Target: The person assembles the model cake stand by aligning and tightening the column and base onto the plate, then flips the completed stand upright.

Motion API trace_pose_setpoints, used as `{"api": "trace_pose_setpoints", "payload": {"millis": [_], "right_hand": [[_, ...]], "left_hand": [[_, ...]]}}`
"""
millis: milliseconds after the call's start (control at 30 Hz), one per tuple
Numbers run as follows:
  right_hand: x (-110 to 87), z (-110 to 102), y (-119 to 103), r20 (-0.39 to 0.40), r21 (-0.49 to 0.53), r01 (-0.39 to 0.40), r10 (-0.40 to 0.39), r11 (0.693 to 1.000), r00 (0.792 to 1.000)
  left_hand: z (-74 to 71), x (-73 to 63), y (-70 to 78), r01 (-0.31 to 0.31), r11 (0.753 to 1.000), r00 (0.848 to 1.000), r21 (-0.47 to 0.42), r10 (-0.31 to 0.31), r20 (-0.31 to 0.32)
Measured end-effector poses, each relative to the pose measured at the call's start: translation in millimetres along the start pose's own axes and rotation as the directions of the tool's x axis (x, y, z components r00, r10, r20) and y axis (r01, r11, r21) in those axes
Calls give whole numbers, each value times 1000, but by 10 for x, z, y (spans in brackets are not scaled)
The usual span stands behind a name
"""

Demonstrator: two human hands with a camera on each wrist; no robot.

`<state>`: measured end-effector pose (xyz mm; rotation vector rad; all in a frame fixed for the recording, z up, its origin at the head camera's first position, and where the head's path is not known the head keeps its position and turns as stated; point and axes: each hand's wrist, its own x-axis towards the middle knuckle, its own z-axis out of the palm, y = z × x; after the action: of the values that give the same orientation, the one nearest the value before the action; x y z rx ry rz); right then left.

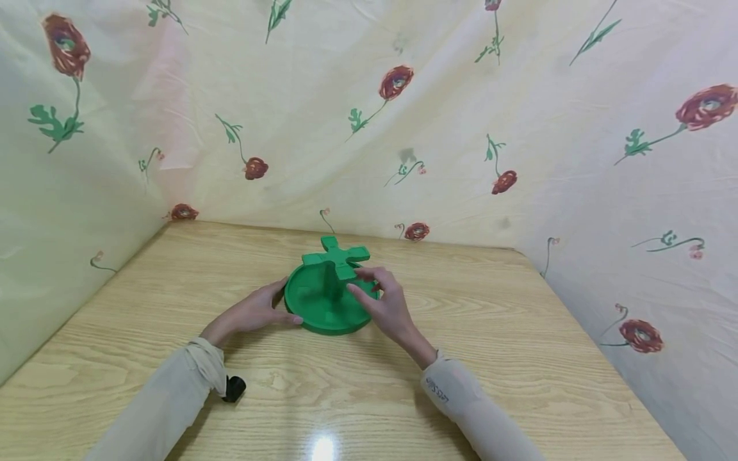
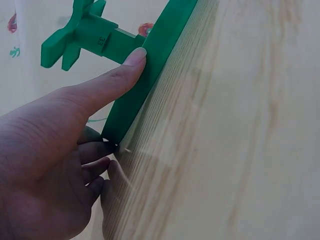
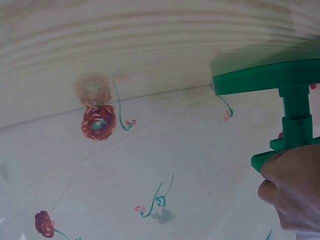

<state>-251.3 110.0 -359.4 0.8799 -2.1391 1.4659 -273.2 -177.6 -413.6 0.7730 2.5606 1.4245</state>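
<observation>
I see green stand [image 1: 330, 298] on desk [image 1: 519, 333], between both hands | left hand [image 1: 254, 312] touches its round base, thumb straight | right hand [image 1: 386, 304] pinches cross top [image 1: 337, 256]

A disc [image 1: 323, 307] lies mid-desk [image 1: 519, 358]; a post [image 1: 331, 282] rises from it, a cross [image 1: 340, 256] on top; left hand [image 1: 254, 312] left of it, right hand [image 1: 385, 304] right; curtain [image 1: 461, 128] behind.

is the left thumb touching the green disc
Touching. The left wrist view shows the left hand with its thumb tip pressed flat against the green disc rim, no gap between them.
</observation>
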Motion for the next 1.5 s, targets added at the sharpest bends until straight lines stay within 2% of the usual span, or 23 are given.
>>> {"api": "trace_pose_setpoints", "payload": {"millis": [167, 267, 400, 433, 833, 1133, 1333, 1500], "right_hand": [[7, -16, -27, -59, -14, 50, -51, 999, 997], [39, -34, 167, -107, -38, 75, -79, 996, 991], [93, -51, 446, -140, -43, 73, -78, 996, 987], [105, -55, 456, -142, -46, 67, -73, 997, 987], [267, -77, 636, -36, -105, -41, 37, 994, 999], [331, -71, 678, 22, -105, -22, 24, 994, 999], [316, -83, 678, 24, -115, -9, 12, 993, 1000], [295, -93, 680, 19, -116, -28, 31, 993, 999]], "left_hand": [[-2, 7, -13, 8, 1000, 1000, -8, -8, -3], [0, 9, -14, 8, 1000, 1000, -12, -8, -2], [0, -2, 3, 2, 1000, 1000, -7, -2, -1], [-1, -7, 8, 2, 1000, 1000, -3, -2, -2], [-11, -25, 16, 16, 999, 1000, 29, -16, -11], [-11, -23, 26, 6, 1000, 1000, 16, -6, -6], [-10, -18, 16, 4, 1000, 1000, 15, -4, -3], [-11, -22, 16, 5, 1000, 1000, 12, -6, 1]]}}
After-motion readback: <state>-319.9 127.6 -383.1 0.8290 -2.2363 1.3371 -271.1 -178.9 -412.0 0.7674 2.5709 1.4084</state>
